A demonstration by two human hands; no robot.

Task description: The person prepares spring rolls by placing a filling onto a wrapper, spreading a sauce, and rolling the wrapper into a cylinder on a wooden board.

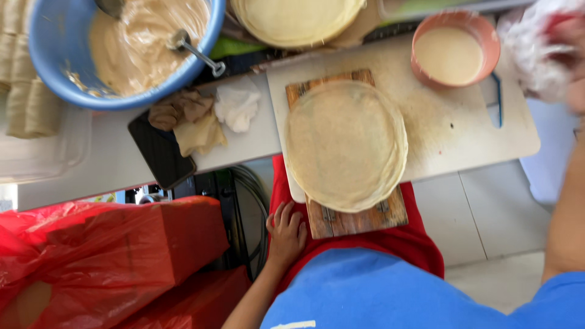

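Upper left: blue bowl (pixel 46 73) of pale batter on the bench (pixel 109 161). Lower centre: left hand (pixel 285 234), fingers loosely spread, holding nothing, resting on red cloth (pixel 414 240) beside the wooden board (pixel 356 222). Centre: round wrapper stack (pixel 346 145). Upper right: pink bowl (pixel 487 45); blurred right hand (pixel 563 45), grip cannot be told.

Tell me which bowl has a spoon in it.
The big blue bowl at top left: a metal spoon rests in its thick batter. The small pink bowl at top right holds smooth liquid, no utensil.
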